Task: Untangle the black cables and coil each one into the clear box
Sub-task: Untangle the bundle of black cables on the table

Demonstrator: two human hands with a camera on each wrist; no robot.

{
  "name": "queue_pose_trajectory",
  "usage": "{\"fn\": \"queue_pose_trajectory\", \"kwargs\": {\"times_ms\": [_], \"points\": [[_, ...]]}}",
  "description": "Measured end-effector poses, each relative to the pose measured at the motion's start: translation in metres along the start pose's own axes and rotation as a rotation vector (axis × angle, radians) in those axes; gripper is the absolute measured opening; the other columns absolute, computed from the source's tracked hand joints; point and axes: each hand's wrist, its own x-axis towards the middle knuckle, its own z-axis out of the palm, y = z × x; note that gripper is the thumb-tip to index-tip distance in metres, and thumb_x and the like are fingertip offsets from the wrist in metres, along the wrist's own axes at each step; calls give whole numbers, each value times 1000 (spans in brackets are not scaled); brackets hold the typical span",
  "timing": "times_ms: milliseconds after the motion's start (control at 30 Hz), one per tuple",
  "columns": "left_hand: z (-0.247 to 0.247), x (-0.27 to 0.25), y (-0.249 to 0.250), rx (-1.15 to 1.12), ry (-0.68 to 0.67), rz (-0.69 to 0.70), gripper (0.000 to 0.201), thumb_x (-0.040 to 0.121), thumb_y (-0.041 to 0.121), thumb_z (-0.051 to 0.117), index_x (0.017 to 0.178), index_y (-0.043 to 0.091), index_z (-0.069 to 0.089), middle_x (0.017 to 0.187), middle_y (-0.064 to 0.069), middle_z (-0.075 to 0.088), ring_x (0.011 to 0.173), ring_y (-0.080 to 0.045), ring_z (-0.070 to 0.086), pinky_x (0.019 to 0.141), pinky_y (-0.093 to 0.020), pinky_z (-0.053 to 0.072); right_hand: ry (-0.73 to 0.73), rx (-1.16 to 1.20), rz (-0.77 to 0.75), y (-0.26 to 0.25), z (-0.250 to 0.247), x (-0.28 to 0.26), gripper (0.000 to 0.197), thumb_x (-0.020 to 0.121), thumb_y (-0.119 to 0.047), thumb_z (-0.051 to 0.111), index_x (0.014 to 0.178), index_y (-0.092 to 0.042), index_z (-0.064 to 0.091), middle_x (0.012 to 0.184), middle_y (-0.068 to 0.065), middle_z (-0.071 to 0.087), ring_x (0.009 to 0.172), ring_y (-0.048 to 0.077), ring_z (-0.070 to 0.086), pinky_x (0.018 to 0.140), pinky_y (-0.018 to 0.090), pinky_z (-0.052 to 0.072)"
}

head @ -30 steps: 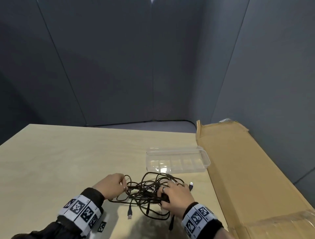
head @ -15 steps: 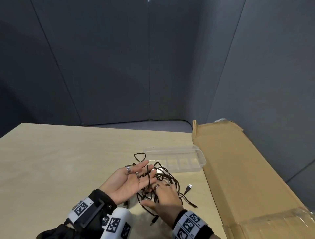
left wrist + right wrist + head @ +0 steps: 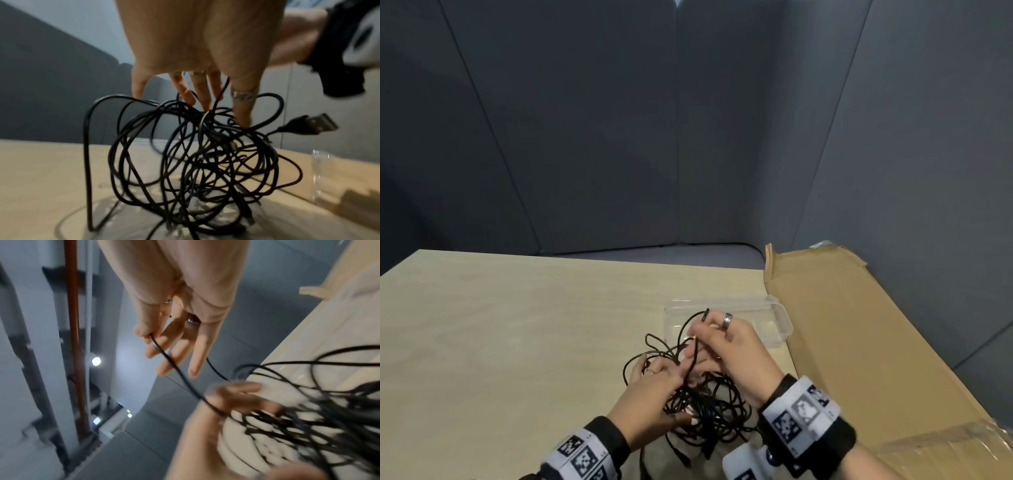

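Both hands are up off the table [image 3: 517, 325], working in the tangle of black cables [image 3: 705, 407]. The right hand [image 3: 736, 353] is raised highest, its thumb and forefinger pinching one strand [image 3: 164, 353] — the other fingers hang fairly straight below the pinch, and a ring shows on one of them. That strand runs taut from the pinch down into the knot.

The left hand [image 3: 650, 404] sits lower and nearer, fingers spread and pushed into the loops, so the bundle hangs from and around them; from the left wrist view the fingers [image 3: 242, 116] point straight down through the mess, not curled on any one cable. The bottom loops of the tangle reach the tabletop. A USB plug [image 3: 308, 125] sticks out to one side of the bundle, in the air.

The clear box [image 3: 777, 322] lies on the table just beyond the hands, partly hidden by the right one — no cable shows inside it. A long flattened cardboard sheet [image 3: 876, 342] lies along the table's right edge, beside the box. Grey panels [image 3: 619, 137] close the space behind.
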Motion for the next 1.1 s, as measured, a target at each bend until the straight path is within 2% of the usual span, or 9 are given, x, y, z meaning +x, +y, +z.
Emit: {"fn": "queue_pose_trajectory", "kwargs": {"times_ms": [133,233,367,533,633,767,867,967,1100], "points": [[4,-1,-11,292,27,76,30,51,53,70,77,46,56,79,26,55,89,-2,38,79,-36,53,-12,114,46,-43,-20,-4,20,96,-21,47,87,-7,58,55,-1,51,38,8,45,35,20,44],[0,-8,-23,300,30,21,29,54,44,77,76,49,59,87,28,57,92,-1,46,82,-41,54,14,-73,61,-53,-53,-3,26,98,-23,42,91,-9,62,52,-6,39,36,3,27,30,13,22],[-5,-15,-39,-26,-45,-3,29,89,26,52,94,55,54,126,34,41,117,6,34,107,-30,24,127,-521,-2,-32,-93,-4,31,100,-26,38,91,-15,66,56,-8,37,43,1,31,41,11,27],[-1,-12,-42,-472,38,-204,43,78,-6,45,81,34,59,105,8,57,103,0,51,91,-23,43,207,-859,-32,5,-114,-5,24,99,-16,41,97,-26,63,66,-5,54,61,8,51,59,13,37],[7,-6,-38,-507,278,-413,16,85,16,62,83,24,48,93,-2,51,82,-17,52,69,-23,41,223,-902,-61,11,-112,-4,30,97,-12,42,102,-31,64,62,-15,61,56,10,54,56,19,37],[20,-3,-38,-618,31,-556,47,74,14,73,104,15,37,93,-3,44,66,-11,41,58,-20,37,267,-1056,-103,10,-106,0,34,94,-10,42,99,-33,67,53,-19,40,49,-4,46,52,14,35],[25,-5,-36,-713,-7,-628,45,67,13,75,95,16,41,89,-2,54,59,-9,49,65,-32,46,279,-1098,-87,13,-104,3,32,94,-14,42,100,-35,66,68,-17,43,59,1,45,60,18,39],[30,-3,-33,-527,-10,-734,36,51,48,69,76,24,56,77,12,64,72,-4,60,86,-35,43,235,-1123,-38,19,-96,5,31,94,-19,40,101,-38,63,82,-12,46,80,14,53,70,32,43],[23,1,-21,-321,-67,-779,16,69,43,61,61,30,57,76,17,66,80,2,56,80,-30,29,159,-1210,-17,31,-88,8,31,94,-21,38,102,-38,62,88,-10,49,90,16,57,78,32,46]]}}
